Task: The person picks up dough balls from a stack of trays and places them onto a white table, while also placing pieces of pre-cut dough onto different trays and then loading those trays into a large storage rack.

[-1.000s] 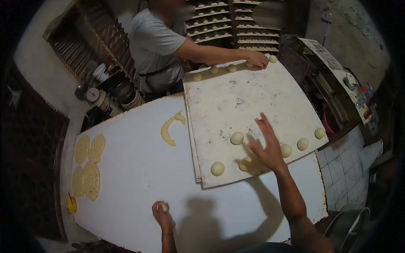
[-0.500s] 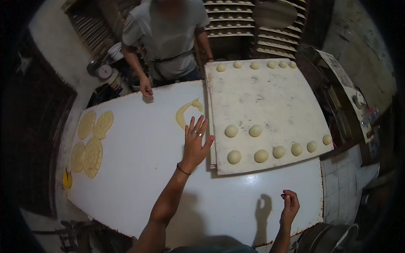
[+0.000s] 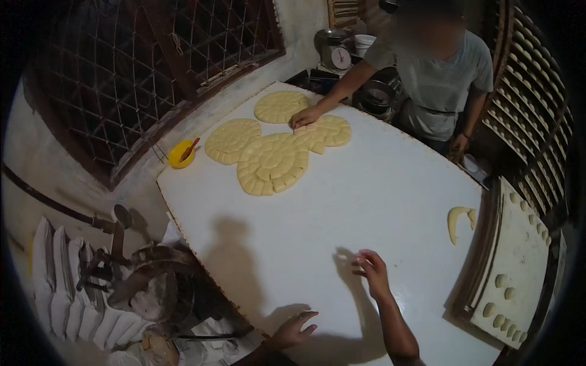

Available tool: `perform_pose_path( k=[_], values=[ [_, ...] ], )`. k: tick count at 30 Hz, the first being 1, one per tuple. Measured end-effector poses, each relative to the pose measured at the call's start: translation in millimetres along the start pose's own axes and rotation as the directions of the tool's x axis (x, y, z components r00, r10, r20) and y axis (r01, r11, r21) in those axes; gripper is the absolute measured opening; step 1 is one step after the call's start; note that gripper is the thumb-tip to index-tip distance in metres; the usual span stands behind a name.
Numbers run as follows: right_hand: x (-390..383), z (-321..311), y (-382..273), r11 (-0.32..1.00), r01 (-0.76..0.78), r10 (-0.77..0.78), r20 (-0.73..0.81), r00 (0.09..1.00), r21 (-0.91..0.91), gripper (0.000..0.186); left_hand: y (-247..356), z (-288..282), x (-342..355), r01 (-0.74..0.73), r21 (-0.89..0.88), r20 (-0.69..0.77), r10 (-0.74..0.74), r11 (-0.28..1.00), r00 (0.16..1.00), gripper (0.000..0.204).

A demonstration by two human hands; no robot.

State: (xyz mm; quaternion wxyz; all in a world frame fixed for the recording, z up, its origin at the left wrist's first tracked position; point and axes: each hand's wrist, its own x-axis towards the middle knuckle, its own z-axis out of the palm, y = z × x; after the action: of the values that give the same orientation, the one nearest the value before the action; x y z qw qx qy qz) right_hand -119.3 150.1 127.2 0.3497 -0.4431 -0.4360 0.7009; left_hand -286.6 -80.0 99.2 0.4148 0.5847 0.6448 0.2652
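Observation:
Over the near part of the white table (image 3: pixel 342 207), my left hand (image 3: pixel 295 330) is held low with its fingers stretched and thumb apart, empty. My right hand (image 3: pixel 373 273) hovers further in, fingers loosely bent and apart, with nothing visible in it. Four rounds of pale dough cut into small pieces lie toward the far left: a large one (image 3: pixel 273 163), one beside it (image 3: pixel 234 141), one at the back (image 3: pixel 282 107) and one at the right (image 3: pixel 329 131). A co-worker's hand (image 3: pixel 307 116) touches the dough between the back rounds. A curved dough strip (image 3: pixel 453 226) lies at the right.
A board (image 3: pixel 510 268) with dough balls stands at the right edge. The co-worker (image 3: pixel 436 79) is across the table, near racks of dough balls (image 3: pixel 534 91) and a scale (image 3: pixel 336 56). A yellow bowl (image 3: pixel 182 154) sits at the left; sacks (image 3: pixel 67 287) and machinery (image 3: pixel 152 287) stand lower left.
My view has swung left toward the dough rounds. My left hand has drawn back from beside the board toward the near edge. The co-worker's hand has moved onto the dough.

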Motion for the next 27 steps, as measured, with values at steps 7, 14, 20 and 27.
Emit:
perform_pose_path(
  k=[7, 14, 20, 27],
  values=[
    [352, 176, 27, 0.840, 0.005, -0.080, -0.114, 0.990, -0.542, 0.053, -56, -71, -28, 0.244, -0.225, -0.267, -0.300, 0.943, 0.916, 0.036],
    [334, 164, 52, 0.614, 0.231, -0.320, 0.030, 0.947, -0.755, 0.037, -88, -114, -25, 0.236, -0.219, -0.225, -0.285, 0.947, 0.932, 0.039],
    [83, 106, 72, 0.985, -0.164, 0.145, -0.246, 0.958, -0.058, 0.031, -86, -78, 60, 0.061, -0.627, -0.213, -0.246, 0.777, 0.946, 0.049],
    [-218, -36, 69, 0.840, 0.335, 0.188, -0.808, 0.558, 0.427, 0.041, 74, 52, 61, 0.529, -0.602, 0.727, 0.135, 0.598, 0.673, 0.028]
  ],
)
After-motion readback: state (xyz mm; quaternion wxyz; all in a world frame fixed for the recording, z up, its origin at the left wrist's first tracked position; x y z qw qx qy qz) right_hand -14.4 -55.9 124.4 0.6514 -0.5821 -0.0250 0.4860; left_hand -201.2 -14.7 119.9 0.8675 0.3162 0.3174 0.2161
